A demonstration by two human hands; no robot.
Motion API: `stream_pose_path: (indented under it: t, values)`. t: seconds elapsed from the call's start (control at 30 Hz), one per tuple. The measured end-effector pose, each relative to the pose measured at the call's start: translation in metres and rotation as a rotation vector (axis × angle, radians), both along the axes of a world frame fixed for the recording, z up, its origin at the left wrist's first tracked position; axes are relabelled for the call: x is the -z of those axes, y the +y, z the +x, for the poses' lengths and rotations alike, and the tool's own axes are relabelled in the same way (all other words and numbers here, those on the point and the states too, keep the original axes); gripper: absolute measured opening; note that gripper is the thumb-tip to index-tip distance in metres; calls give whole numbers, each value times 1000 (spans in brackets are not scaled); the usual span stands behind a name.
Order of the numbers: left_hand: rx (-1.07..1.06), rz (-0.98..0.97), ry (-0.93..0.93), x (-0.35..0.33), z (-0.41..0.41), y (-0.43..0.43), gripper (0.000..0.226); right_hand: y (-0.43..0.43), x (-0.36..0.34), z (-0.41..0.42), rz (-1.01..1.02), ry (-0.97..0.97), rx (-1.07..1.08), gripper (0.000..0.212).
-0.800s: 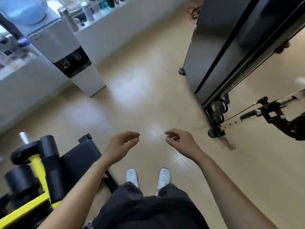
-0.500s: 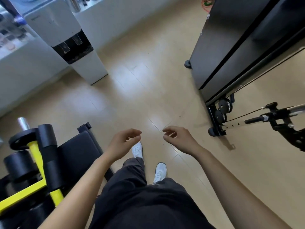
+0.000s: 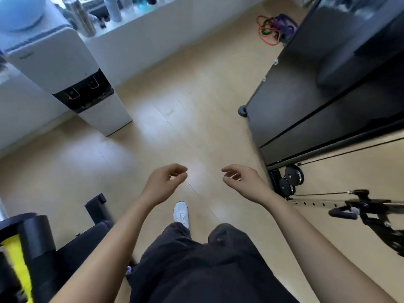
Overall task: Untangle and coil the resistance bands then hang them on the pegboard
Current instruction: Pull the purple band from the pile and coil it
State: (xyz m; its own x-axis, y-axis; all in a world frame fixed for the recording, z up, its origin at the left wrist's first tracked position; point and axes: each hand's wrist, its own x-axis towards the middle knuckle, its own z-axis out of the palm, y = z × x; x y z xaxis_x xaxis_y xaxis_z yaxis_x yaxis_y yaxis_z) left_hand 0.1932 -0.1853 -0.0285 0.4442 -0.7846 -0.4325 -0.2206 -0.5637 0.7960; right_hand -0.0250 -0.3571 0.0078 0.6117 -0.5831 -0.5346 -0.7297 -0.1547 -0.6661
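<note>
**Wood floor, bands not yet picked up**

Pale floor carries a dispenser at its left edge. Left hand hangs before the body, fingers loosely curled, thumb near forefinger, holding nothing. Right hand mirrors it, fingers relaxed and slightly apart, also empty. Bands lie in a tangled red, green and purple heap at the floor's far edge, well apart from both hands, against the far corner of a black machine. No pegboard shows. By my reading nothing is done: fetching, untangling, coiling and hanging all remain.
</note>
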Motion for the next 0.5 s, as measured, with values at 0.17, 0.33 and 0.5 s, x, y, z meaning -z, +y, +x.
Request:
stream_pose_path:
  t: [0.17, 0.33, 0.5]
  values:
    - [70, -24, -22, -10, 58, -83, 17, -61, -7, 49, -23, -36, 88, 22]
    - [117, -6, -19, -10, 102, -169, 15, -130, 1, 92, 12, -64, 118, 20]
    - [142, 64, -37, -2, 135, -258, 14, -217, 22, 131, 83, -91, 108, 21]
